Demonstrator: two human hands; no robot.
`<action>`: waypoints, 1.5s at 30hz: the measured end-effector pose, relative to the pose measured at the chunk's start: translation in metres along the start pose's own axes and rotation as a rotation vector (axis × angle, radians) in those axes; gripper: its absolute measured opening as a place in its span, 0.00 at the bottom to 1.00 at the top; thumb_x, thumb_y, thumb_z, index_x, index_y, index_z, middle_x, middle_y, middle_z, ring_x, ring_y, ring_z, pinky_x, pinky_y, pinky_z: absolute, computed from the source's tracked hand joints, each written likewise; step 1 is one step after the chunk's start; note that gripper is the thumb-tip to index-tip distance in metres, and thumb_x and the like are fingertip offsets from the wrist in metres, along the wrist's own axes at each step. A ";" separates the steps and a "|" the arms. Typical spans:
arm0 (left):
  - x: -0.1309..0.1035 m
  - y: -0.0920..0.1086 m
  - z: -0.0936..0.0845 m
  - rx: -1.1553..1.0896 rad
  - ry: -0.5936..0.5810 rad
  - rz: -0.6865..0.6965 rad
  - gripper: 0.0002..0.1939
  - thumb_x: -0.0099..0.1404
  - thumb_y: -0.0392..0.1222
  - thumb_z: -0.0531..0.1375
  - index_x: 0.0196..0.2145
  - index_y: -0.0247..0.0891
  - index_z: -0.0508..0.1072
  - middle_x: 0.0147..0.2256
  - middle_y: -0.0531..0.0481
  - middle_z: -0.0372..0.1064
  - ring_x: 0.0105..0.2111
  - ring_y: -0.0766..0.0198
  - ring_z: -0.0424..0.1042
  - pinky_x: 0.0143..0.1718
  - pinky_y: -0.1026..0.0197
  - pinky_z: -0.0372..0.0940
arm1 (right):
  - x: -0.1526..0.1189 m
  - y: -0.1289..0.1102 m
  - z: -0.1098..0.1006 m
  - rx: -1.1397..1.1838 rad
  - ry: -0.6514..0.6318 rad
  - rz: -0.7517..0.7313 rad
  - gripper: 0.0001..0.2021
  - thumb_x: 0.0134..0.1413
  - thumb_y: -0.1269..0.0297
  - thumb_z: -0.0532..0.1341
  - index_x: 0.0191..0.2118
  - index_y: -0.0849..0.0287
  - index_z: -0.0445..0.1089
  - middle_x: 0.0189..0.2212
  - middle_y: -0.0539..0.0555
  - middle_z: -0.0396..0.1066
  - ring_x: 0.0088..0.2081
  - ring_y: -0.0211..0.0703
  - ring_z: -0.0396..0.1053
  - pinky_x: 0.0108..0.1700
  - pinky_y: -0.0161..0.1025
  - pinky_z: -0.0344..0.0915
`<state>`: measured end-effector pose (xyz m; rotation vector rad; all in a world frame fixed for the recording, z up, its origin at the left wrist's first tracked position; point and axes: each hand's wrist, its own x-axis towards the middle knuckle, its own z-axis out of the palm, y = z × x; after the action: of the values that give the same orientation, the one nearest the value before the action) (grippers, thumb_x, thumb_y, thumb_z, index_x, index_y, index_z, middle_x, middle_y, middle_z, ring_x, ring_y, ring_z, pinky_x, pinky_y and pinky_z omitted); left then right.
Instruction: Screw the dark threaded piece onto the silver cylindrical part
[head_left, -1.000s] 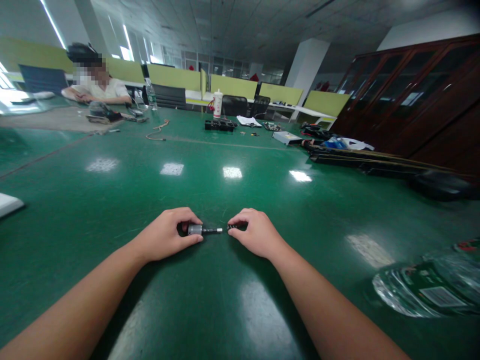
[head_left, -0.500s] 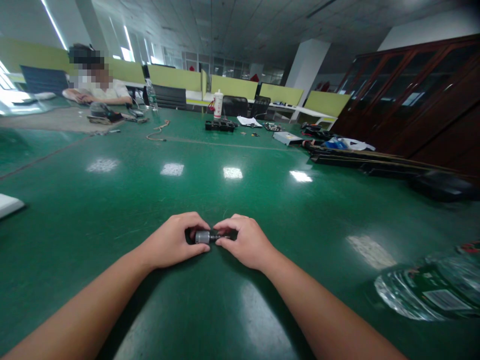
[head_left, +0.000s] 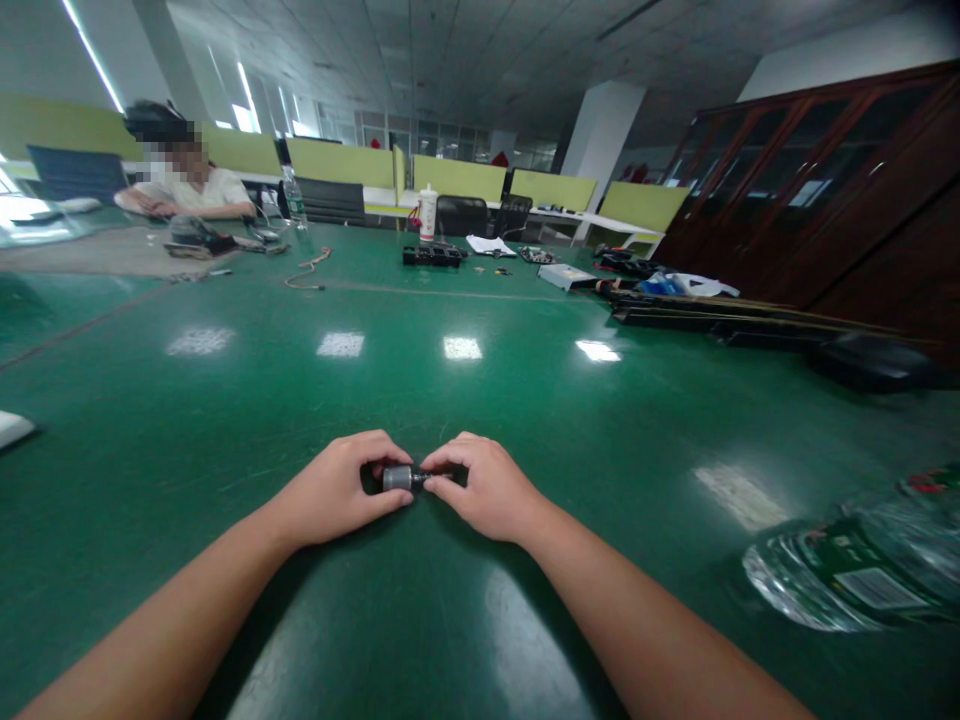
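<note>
Just above the green tabletop [head_left: 465,400], or resting on it, lies a small grey metal cylinder [head_left: 397,478] with a thin dark shaft [head_left: 420,480] on its right end. My left hand [head_left: 337,492] closes its thumb and fingers round the cylinder from the left. From the other side my right hand [head_left: 491,488] pinches the shaft between thumb and fingers. The shaft's far end is partly hidden inside the right hand. The two sets of fingertips are close together but apart. I cannot tell exactly what kind of part it is.
A large clear water bottle [head_left: 855,575] lies on its side at the right. A white object [head_left: 11,428] shows at the left edge. Far back are a black device [head_left: 433,256], a white bottle [head_left: 427,215], a grey box [head_left: 566,277] and dark panels [head_left: 697,322]. A person [head_left: 187,185] sits back left.
The whole view has shifted slightly. Both hands keep their hold on the cylinder and its shaft, and a little more of the thin shaft seems to show between them.
</note>
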<state>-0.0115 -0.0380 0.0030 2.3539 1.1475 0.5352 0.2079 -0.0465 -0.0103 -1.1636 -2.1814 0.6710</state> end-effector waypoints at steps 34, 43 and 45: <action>0.004 0.003 -0.003 0.058 -0.048 0.029 0.13 0.62 0.48 0.62 0.42 0.40 0.76 0.35 0.49 0.73 0.35 0.59 0.71 0.38 0.59 0.65 | 0.002 0.005 0.001 -0.025 0.031 -0.003 0.10 0.50 0.70 0.66 0.40 0.55 0.78 0.34 0.51 0.77 0.38 0.41 0.69 0.44 0.38 0.62; 0.006 0.000 -0.002 0.076 -0.030 0.037 0.13 0.60 0.49 0.65 0.40 0.40 0.76 0.35 0.49 0.73 0.35 0.59 0.71 0.37 0.60 0.65 | 0.003 0.006 0.003 -0.019 0.034 0.008 0.10 0.49 0.69 0.66 0.39 0.55 0.78 0.33 0.50 0.77 0.38 0.41 0.69 0.44 0.38 0.61; 0.007 0.000 -0.001 0.082 -0.023 0.049 0.13 0.61 0.48 0.64 0.40 0.40 0.76 0.35 0.48 0.73 0.35 0.59 0.71 0.37 0.60 0.65 | 0.003 0.006 0.004 -0.023 0.037 0.002 0.10 0.48 0.69 0.66 0.39 0.55 0.78 0.33 0.50 0.76 0.37 0.41 0.68 0.44 0.38 0.61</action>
<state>-0.0080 -0.0323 0.0047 2.4575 1.1239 0.4855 0.2076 -0.0418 -0.0163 -1.1805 -2.1629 0.6220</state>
